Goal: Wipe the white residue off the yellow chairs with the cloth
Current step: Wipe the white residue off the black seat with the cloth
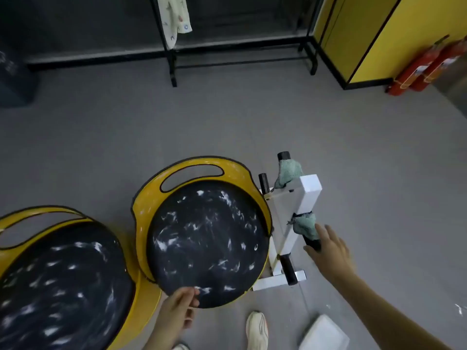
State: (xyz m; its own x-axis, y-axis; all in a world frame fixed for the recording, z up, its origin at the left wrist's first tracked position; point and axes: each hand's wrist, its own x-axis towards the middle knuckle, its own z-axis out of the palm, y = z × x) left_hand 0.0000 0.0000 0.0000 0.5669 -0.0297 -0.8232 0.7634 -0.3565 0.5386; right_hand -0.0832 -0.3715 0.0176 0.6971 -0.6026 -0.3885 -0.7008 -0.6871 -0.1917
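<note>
Two yellow chairs, left chair (pixel 63 274) and right chair (pixel 207 243), side by side on the grey floor (pixel 227 122). Black seats streaked white, handle slots facing away. White rack (pixel 307 198) just right of them. Near cloth (pixel 304 224) lies lengthwise along a black peg (pixel 313 243), pointing at the right hand (pixel 331 248), whose spread fingers reach it. Left hand (pixel 177 309) is curled at the right chair's front rim; grip unclear.
</note>
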